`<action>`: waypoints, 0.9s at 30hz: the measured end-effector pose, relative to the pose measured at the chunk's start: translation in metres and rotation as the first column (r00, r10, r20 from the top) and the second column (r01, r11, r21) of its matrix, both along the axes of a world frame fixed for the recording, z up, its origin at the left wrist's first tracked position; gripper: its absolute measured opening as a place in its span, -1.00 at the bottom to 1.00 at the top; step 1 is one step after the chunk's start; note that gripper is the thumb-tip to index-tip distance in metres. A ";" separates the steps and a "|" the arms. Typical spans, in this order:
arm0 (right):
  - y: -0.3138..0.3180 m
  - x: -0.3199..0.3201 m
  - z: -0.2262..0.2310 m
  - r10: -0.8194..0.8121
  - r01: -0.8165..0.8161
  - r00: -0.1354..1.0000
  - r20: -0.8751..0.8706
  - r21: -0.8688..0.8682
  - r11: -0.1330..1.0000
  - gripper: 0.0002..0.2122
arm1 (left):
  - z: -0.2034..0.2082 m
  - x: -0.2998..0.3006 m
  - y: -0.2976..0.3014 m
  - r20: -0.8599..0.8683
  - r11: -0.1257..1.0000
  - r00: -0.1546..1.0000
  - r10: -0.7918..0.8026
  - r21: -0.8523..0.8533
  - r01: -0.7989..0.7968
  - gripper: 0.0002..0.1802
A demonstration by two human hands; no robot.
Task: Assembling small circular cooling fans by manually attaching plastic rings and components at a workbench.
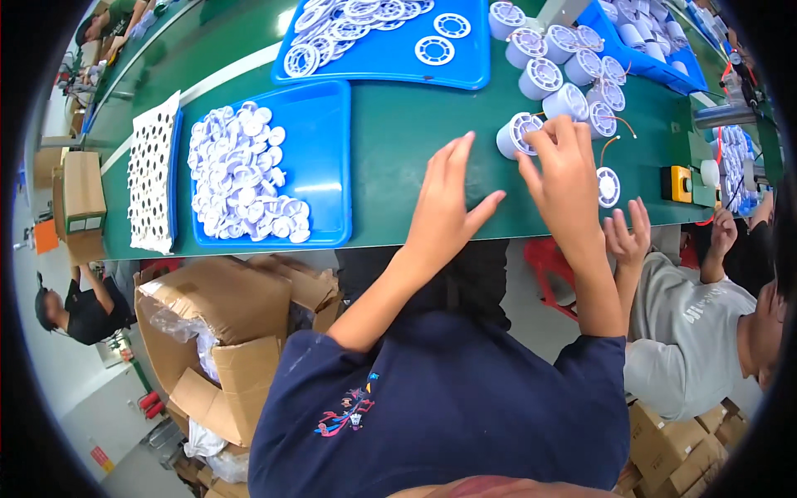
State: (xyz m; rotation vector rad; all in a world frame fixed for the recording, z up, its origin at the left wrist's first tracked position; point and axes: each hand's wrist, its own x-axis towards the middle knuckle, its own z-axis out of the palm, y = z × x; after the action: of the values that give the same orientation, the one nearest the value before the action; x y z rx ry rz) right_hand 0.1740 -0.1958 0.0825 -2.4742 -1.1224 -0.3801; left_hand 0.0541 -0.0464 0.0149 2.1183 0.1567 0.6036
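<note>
A white cylindrical housing (509,143) with a slotted ring on its top face stands on the green table, in front of a cluster of similar ones. The thumb and bent index finger of my right hand (563,178) close on the right side of its top; my palm hides part of that side. To the left, my left hand (442,203) hovers over the table with its fingers stretched and thumb apart, holding nothing. Past my right hand lies a slotted white disc (608,187) with a thin wire near it.
Small white caps fill part of a blue tray (334,166) on the left, beside a white sheet with black dots (151,178). A far blue tray (465,73) holds slotted rings. More housings fill a blue bin (682,80). A co-worker's hand (628,235) is close by on the right.
</note>
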 end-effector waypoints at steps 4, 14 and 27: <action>0.001 -0.013 -0.008 0.015 -0.009 0.992 -0.126 0.049 0.999 -0.76 | -0.001 0.035 0.010 0.099 0.995 0.991 -0.095 0.009 0.095 0.01; -0.009 0.023 -0.012 -0.189 0.200 0.975 -0.115 0.095 0.975 -0.61 | -0.010 0.045 0.006 0.033 0.948 0.975 -0.220 -0.230 0.222 -0.22; 0.032 0.009 -0.008 -0.081 0.121 0.975 -0.205 0.191 0.974 -0.52 | -0.014 -0.051 0.050 0.042 0.991 0.991 0.124 -0.052 -0.122 -0.20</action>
State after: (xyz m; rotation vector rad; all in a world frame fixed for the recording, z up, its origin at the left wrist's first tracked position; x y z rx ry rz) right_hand 0.1829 -0.1636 0.0740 -2.3352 -0.8373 -0.2584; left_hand 0.0031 0.0033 0.0008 2.0566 0.2759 0.7121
